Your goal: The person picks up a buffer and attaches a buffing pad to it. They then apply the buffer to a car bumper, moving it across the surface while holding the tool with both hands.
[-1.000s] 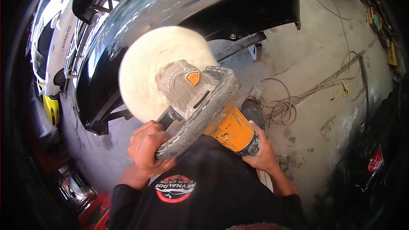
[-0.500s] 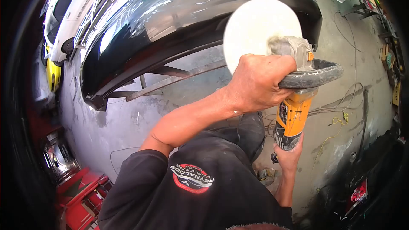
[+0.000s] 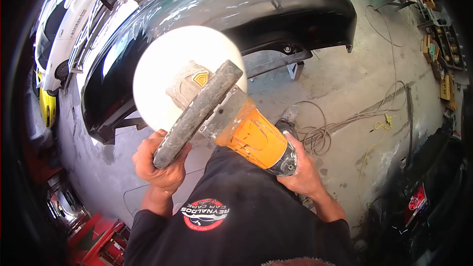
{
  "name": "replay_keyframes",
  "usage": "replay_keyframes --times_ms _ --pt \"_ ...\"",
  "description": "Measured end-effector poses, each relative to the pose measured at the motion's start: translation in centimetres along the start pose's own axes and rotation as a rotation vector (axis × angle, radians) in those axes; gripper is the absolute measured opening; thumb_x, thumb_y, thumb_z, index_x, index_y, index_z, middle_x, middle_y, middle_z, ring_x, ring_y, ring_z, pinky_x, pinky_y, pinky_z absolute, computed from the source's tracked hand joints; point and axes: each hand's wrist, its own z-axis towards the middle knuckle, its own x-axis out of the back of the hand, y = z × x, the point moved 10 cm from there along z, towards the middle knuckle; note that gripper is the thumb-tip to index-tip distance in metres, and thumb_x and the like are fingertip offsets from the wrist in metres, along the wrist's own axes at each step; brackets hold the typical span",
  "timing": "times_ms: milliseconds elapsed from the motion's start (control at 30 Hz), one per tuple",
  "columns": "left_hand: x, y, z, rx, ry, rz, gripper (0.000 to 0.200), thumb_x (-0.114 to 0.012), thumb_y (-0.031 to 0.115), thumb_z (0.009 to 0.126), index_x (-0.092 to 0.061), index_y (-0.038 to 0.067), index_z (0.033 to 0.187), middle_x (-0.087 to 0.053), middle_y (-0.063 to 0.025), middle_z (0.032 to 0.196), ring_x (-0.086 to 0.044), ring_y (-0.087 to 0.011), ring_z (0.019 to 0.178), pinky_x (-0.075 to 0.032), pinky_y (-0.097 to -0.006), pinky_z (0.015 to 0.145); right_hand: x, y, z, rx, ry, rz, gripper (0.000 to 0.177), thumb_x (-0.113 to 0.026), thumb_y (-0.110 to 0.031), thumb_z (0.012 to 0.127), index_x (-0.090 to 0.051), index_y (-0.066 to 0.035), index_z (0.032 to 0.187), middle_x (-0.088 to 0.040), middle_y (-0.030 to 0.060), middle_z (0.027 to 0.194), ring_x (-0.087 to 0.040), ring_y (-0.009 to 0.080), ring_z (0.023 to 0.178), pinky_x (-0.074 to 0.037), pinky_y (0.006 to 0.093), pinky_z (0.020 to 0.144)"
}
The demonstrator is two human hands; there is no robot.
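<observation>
A yellow-orange rotary polisher (image 3: 258, 138) slants across the middle of the view, its head to the upper left. My left hand (image 3: 160, 165) is closed around the lower end of its thick, scuffed loop handle (image 3: 197, 113). At the rear of the body, my right hand (image 3: 308, 175) wraps the dark end of the tool. The round white polishing pad (image 3: 162, 64) overlaps the front of a dark, glossy car bumper (image 3: 305, 19). Whitish streaks mark the bumper's upper surface, which also has a small round hole. The pad hides the bumper's left-middle part.
A metal stand (image 3: 281, 64) supports the bumper. Coiled cables (image 3: 320, 138) and a yellow cord (image 3: 382, 124) lie on the concrete floor at right. White (image 3: 74, 24) and yellow (image 3: 48, 108) cars stand at far left. Boxes (image 3: 446, 88) line the right edge; red equipment (image 3: 98, 246) is lower left.
The polisher has swung from right to left, going from nearly upright to slanted, its pad now over the bumper's left-middle. My left hand moved left and down with the handle; both hands keep hold.
</observation>
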Motion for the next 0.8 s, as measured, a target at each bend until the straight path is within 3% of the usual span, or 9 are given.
replay_keyframes --times_ms 100,167,433,500,567,800 --pt "0.6 -0.4 0.8 0.076 0.024 0.039 0.038 -0.092 0.010 0.076 -0.056 0.002 0.086 -0.062 -0.0079 0.066 -0.058 -0.0161 0.056 -0.044 -0.0277 0.055 0.4 -1.9 -0.1 0.021 -0.013 -0.017 0.091 -0.076 -0.002 0.077 -0.033 -0.008 0.156 -0.072 0.0208 0.118 -0.072 0.0361 0.110 -0.054 0.0396 0.094" --pt "-0.7 0.6 2.3 0.023 0.029 0.047 0.037 -0.093 0.011 0.076 -0.057 0.003 0.084 -0.061 -0.0065 0.066 -0.056 -0.0157 0.054 -0.042 -0.0270 0.054 1.5 -2.1 -0.6 0.004 0.022 -0.003 0.091 -0.076 0.000 0.076 -0.033 -0.007 0.156 -0.072 0.0198 0.118 -0.072 0.0331 0.110 -0.053 0.0381 0.095" --pt "-11.4 5.8 9.6 -0.050 -0.081 -0.126 0.032 -0.092 0.011 0.076 -0.061 0.003 0.080 -0.062 -0.0062 0.062 -0.059 -0.0157 0.051 -0.046 -0.0282 0.052 10.4 -0.4 -1.5 -0.061 0.186 0.154 0.090 -0.074 0.009 0.072 -0.037 -0.001 0.153 -0.063 0.0103 0.134 -0.060 0.0170 0.124 -0.046 0.0315 0.105" --pt "-14.9 7.0 11.3 -0.058 -0.102 -0.203 0.029 -0.091 0.011 0.077 -0.063 0.004 0.082 -0.063 -0.0084 0.064 -0.061 -0.0194 0.053 -0.049 -0.0300 0.054 12.7 0.6 -1.6 -0.077 0.258 0.189 0.085 -0.073 0.010 0.071 -0.041 -0.001 0.149 -0.063 0.0080 0.129 -0.060 0.0158 0.122 -0.046 0.0320 0.105" --pt "-18.2 8.8 12.8 -0.118 -0.131 -0.225 0.030 -0.090 0.014 0.081 -0.063 0.001 0.083 -0.062 -0.0045 0.064 -0.052 -0.0076 0.059 -0.045 -0.0246 0.057 14.9 1.7 -1.6 -0.093 0.295 0.230 0.083 -0.073 0.010 0.071 -0.042 -0.001 0.147 -0.063 0.0074 0.126 -0.060 0.0152 0.120 -0.046 0.0322 0.104" --pt "-30.2 13.5 16.5 -0.214 -0.158 -0.372 0.028 -0.087 0.015 0.081 -0.063 0.001 0.082 -0.064 -0.0151 0.068 -0.062 -0.0245 0.055 -0.049 -0.0325 0.054 23.7 5.9 -2.3 -0.184 0.450 0.224 0.072 -0.075 0.010 0.067 -0.050 -0.002 0.133 -0.066 0.0039 0.110 -0.065 0.0131 0.099 -0.052 0.0296 0.091"
